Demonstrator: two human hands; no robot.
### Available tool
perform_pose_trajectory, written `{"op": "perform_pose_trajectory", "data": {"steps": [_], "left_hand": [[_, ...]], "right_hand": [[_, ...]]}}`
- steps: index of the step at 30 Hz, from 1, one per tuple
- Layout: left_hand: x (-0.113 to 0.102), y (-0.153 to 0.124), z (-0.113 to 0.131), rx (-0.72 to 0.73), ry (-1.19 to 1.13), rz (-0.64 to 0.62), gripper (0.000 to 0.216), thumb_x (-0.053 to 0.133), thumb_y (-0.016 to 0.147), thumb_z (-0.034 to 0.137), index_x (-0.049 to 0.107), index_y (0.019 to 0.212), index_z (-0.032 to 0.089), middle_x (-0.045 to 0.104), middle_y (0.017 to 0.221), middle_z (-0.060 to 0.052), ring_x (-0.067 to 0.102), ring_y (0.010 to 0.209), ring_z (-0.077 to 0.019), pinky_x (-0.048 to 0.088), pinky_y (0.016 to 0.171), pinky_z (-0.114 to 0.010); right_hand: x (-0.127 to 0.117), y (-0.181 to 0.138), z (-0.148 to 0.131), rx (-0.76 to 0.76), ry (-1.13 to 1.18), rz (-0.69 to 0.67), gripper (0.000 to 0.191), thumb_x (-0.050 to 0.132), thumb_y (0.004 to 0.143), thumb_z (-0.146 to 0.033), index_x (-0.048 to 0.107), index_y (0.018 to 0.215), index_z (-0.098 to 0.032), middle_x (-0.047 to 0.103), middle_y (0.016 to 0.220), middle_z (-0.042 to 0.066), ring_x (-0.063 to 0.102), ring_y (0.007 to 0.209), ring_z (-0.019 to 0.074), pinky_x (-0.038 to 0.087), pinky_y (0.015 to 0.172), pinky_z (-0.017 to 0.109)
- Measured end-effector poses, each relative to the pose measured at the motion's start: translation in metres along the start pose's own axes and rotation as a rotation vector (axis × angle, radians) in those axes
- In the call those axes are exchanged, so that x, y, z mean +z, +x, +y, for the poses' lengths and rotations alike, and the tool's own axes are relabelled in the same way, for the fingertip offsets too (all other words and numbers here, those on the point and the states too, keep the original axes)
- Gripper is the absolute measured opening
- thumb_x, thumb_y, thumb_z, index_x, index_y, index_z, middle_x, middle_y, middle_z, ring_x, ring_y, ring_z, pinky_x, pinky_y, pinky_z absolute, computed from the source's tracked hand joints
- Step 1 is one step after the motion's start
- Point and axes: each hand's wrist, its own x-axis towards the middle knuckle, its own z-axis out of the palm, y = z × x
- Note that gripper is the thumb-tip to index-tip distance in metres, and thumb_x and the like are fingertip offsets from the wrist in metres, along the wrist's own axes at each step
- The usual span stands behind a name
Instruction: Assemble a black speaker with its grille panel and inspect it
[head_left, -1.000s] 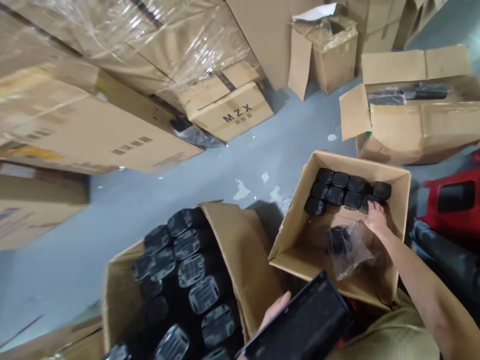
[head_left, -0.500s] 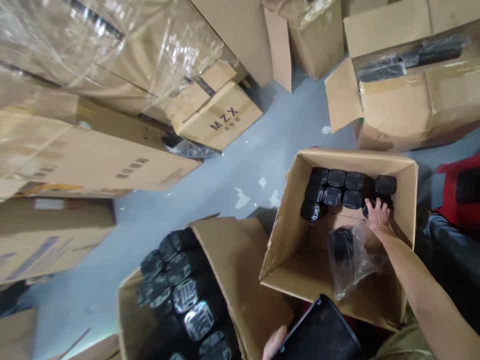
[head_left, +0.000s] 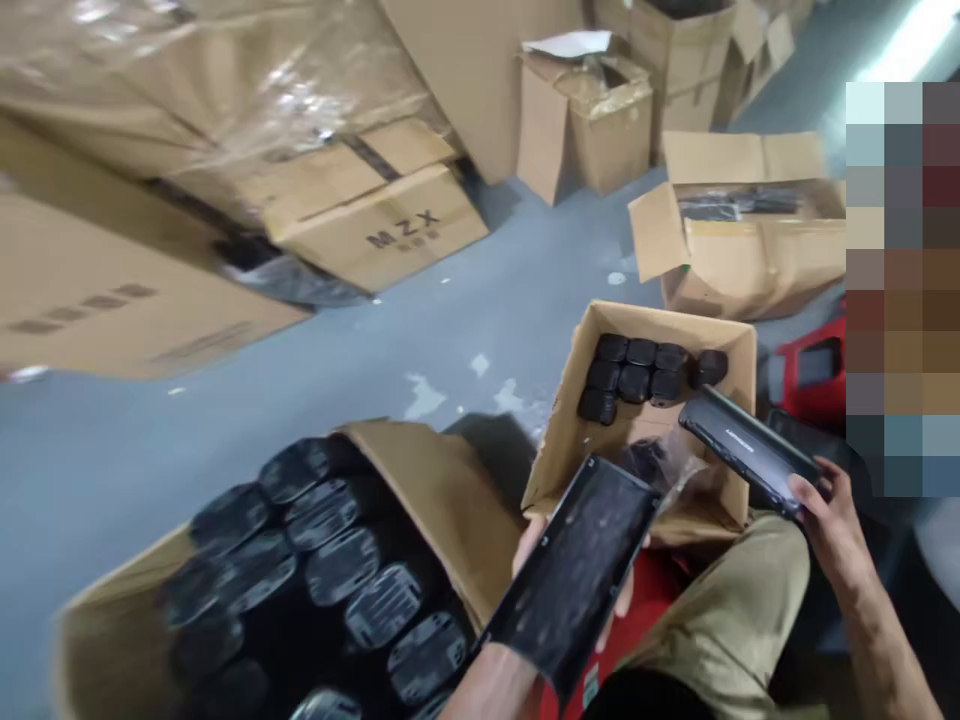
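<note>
while i am watching through the head camera, the left hand (head_left: 570, 590) is cradling a flat black tray (head_left: 574, 575) from beneath, fingers curling up around its edges, and that tray is hovering just in front of the small open carton (head_left: 577, 440), over the lap. the right hand (head_left: 829, 520) is gripping a slim black device (head_left: 750, 450) by its near end, fingers wrapped round it, and the device is slanting over the right rim of that same carton. inside the carton, black rounded units (head_left: 637, 375) are sitting in rows against its far wall, and a crumpled clear plastic bag (head_left: 667, 465) is lying nearer its front wall. to the left of the carton, touching it, a larger open box (head_left: 442, 490) is showing bagged black pieces (head_left: 337, 570) packed close together. beyond the carton, across the grey floor (head_left: 300, 390), a carton printed mzx (head_left: 382, 225) is resting under film-wrapped boxes, and to the carton's far right another opened box (head_left: 750, 250) is standing with its flaps up. a red stool (head_left: 814, 365) is peeking out just right of the carton.
</note>
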Motion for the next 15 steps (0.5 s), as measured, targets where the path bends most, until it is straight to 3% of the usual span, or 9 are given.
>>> {"op": "perform_pose_trajectory", "data": {"steps": [3, 6, 10, 15], "left_hand": [[0.000, 0.006, 0.006, 0.095, -0.056, -0.083, 0.125, 0.012, 0.069, 0.109, 0.077, 0.132, 0.022, 0.080, 0.085, -0.001, 0.075, 0.059, -0.0188, 0.052, 0.055, -0.024], [0.010, 0.021, 0.008, 0.065, -0.001, -0.116, 0.128, 0.006, 0.070, 0.107, 0.079, 0.129, 0.020, 0.079, 0.085, -0.004, 0.074, 0.059, -0.0189, 0.049, 0.054, -0.023], [0.028, 0.047, -0.004, -0.043, 0.041, -0.213, 0.123, 0.011, 0.072, 0.107, 0.080, 0.129, 0.021, 0.078, 0.090, -0.003, 0.070, 0.059, -0.0137, 0.044, 0.057, -0.021], [0.050, 0.091, -0.015, -0.257, 0.089, -0.502, 0.108, 0.044, 0.065, 0.108, 0.077, 0.136, 0.032, 0.080, 0.107, 0.001, 0.072, 0.076, -0.0153, 0.046, 0.067, -0.022]], "right_hand": [[-0.025, -0.095, 0.014, 0.242, 0.571, 0.070, 0.077, 0.086, 0.078, -0.067, 0.066, 0.139, -0.026, 0.079, 0.117, 0.011, 0.074, 0.109, 0.0356, 0.061, 0.097, 0.056], [-0.025, -0.174, 0.033, 0.347, 0.869, 0.083, 0.058, 0.081, 0.081, -0.071, 0.080, 0.118, -0.026, 0.083, 0.113, 0.012, 0.077, 0.110, 0.0393, 0.057, 0.102, 0.065], [-0.020, -0.241, 0.041, 0.290, 1.098, 0.195, 0.049, 0.075, 0.086, -0.074, 0.085, 0.103, -0.028, 0.084, 0.109, 0.012, 0.079, 0.107, 0.0400, 0.054, 0.107, 0.068], [-0.049, -0.301, 0.008, 0.085, 1.175, 0.368, 0.077, 0.067, 0.078, -0.091, 0.085, 0.120, -0.030, 0.083, 0.112, 0.016, 0.072, 0.123, 0.0478, 0.053, 0.106, 0.074]]}}
